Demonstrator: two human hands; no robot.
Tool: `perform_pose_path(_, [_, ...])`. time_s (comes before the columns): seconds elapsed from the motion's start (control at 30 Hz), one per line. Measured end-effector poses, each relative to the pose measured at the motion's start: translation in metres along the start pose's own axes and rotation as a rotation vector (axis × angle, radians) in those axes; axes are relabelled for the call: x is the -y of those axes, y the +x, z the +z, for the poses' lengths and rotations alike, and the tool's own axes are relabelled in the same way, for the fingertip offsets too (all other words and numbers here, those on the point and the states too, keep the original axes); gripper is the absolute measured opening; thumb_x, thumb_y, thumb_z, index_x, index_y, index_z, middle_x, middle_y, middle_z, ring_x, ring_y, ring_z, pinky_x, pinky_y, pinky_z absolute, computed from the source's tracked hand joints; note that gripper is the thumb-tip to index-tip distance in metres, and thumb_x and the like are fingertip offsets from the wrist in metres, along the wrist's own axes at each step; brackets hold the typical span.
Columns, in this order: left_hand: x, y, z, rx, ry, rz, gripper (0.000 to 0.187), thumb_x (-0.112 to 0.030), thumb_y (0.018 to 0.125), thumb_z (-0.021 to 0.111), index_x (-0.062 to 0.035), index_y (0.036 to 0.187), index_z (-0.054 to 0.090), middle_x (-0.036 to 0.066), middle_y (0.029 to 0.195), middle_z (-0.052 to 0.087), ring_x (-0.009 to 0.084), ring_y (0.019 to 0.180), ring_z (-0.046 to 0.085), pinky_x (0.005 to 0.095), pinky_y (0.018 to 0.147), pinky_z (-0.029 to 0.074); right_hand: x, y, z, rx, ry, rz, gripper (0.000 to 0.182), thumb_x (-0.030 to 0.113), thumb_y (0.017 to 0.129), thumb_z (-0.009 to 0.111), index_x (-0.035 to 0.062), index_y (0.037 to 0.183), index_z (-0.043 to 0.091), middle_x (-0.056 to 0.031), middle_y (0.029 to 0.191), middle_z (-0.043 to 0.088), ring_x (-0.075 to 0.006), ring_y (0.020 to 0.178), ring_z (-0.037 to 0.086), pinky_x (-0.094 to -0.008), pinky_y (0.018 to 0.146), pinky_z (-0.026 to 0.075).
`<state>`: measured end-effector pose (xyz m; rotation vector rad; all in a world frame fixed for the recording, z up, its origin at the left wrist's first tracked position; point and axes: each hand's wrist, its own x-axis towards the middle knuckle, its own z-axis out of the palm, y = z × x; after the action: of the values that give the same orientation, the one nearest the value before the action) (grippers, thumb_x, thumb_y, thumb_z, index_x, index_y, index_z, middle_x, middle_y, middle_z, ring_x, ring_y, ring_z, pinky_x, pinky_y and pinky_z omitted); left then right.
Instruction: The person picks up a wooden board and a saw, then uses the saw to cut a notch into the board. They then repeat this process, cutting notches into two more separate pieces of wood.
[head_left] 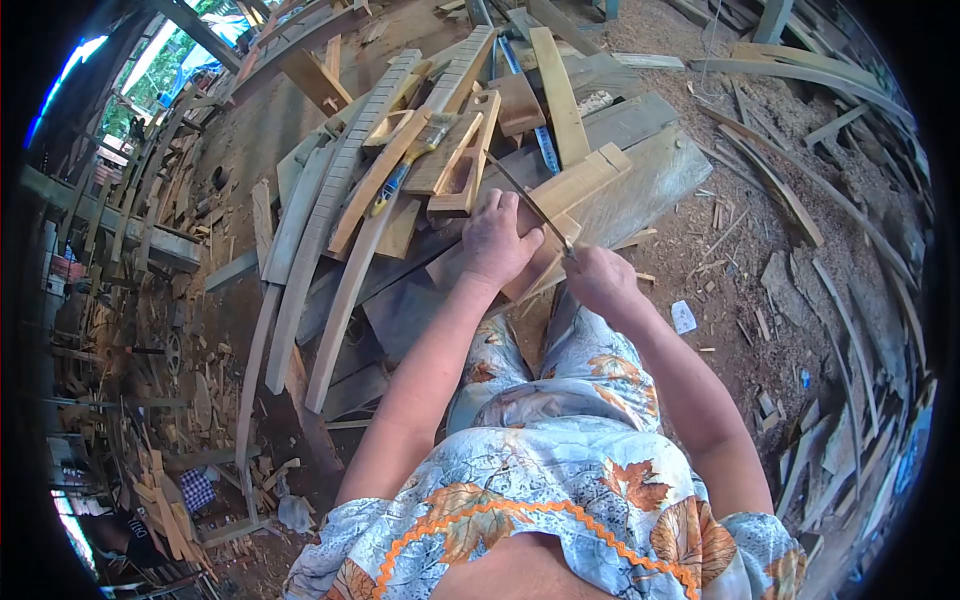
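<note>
A thin dark metal tool [527,196], long and straight, slants across the work area, and its lower right end reaches my right hand [602,280], whose fingers are wrapped round it. My left hand [499,240] presses on a piece of wood [530,265], its fingers mostly together and pointing away from me. Beside it on the right is a light wooden block [580,180] lying on wide grey boards [655,175]. Just beyond my left hand stands a slotted wooden piece [470,160]. What lies under my left palm is hidden.
Long curved wooden strips [340,200] lean to the left, with a blue-handled brush [405,170] among them. A blue level [545,145] and a pale plank [558,95] lie ahead. Wood scraps and long offcuts [775,180] cover the ground at right, near a white scrap [683,317].
</note>
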<state>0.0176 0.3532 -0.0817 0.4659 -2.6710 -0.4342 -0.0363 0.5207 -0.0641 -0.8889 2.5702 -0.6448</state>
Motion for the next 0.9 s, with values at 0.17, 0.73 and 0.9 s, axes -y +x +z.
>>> perform_pose_path(0.17, [0.001,0.000,0.001,0.007,0.005,-0.003,0.045,-0.031,0.070,0.070,-0.0049,0.101,0.051,0.013,0.102,0.051,0.0339,0.097,0.056,0.0460,0.078,0.048,-0.010,-0.017,-0.003,0.017,-0.034,0.012,0.027,0.025,0.090,0.048,0.0028,0.090,0.064,-0.0217,0.085,0.065,-0.0385,0.086,0.063,-0.0461,0.076,0.049])
perform_pose_path(0.73, [0.001,0.001,0.000,0.023,0.004,0.003,0.045,-0.031,0.070,0.070,-0.0057,0.102,0.051,0.013,0.102,0.051,0.0335,0.097,0.056,0.0450,0.078,0.048,-0.007,-0.016,-0.006,0.012,-0.053,0.006,0.029,0.024,0.090,0.048,0.0014,0.084,0.065,-0.0217,0.085,0.066,-0.0378,0.084,0.064,-0.0462,0.075,0.050])
perform_pose_path(0.9, [-0.002,0.000,-0.003,0.028,0.015,-0.011,0.044,-0.030,0.070,0.070,-0.0064,0.102,0.051,0.013,0.102,0.050,0.0330,0.098,0.055,0.0457,0.077,0.048,0.011,0.013,-0.005,0.048,-0.008,0.026,0.026,0.023,0.090,0.048,0.0044,0.085,0.066,-0.0203,0.085,0.066,-0.0367,0.086,0.065,-0.0451,0.076,0.050])
